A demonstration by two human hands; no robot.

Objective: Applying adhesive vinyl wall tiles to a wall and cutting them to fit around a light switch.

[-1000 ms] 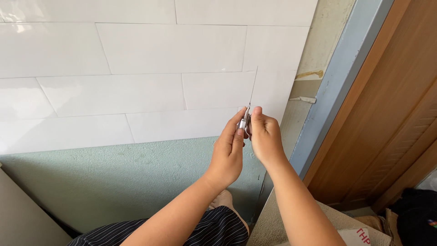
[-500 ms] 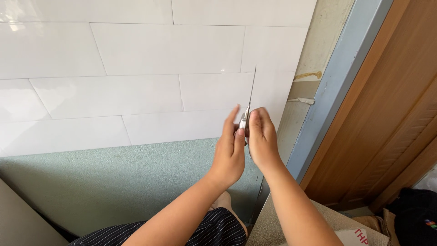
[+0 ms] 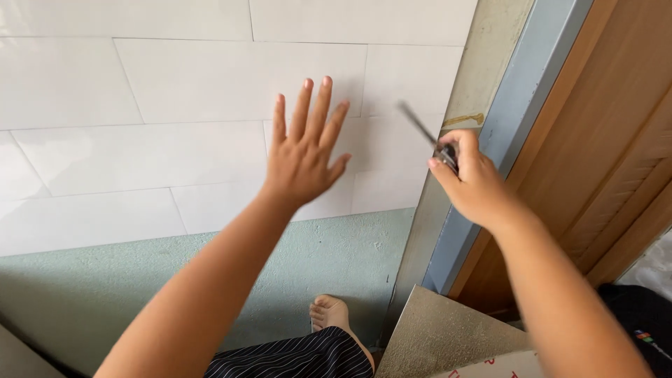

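Right hand [image 3: 476,185], frame right: pinches thin tool [image 3: 428,136], shaft angled up-left toward tiles [image 3: 189,150]. Left hand [image 3: 304,150], centre: splayed, empty, nearer tiles.

Left hand [image 3: 306,155] open, fingers spread, raised in front of white tiled wall [image 3: 182,91]; contact with tiles can't be told. Right hand [image 3: 470,178] closed around thin dark-bladed tool [image 3: 428,136], blade angled up-left, blurred, near grey door frame [image 3: 521,105] beside wooden door [image 3: 609,140]. Bare foot [image 3: 334,315] on green floor [image 3: 105,294], striped fabric [image 3: 294,357] at bottom.
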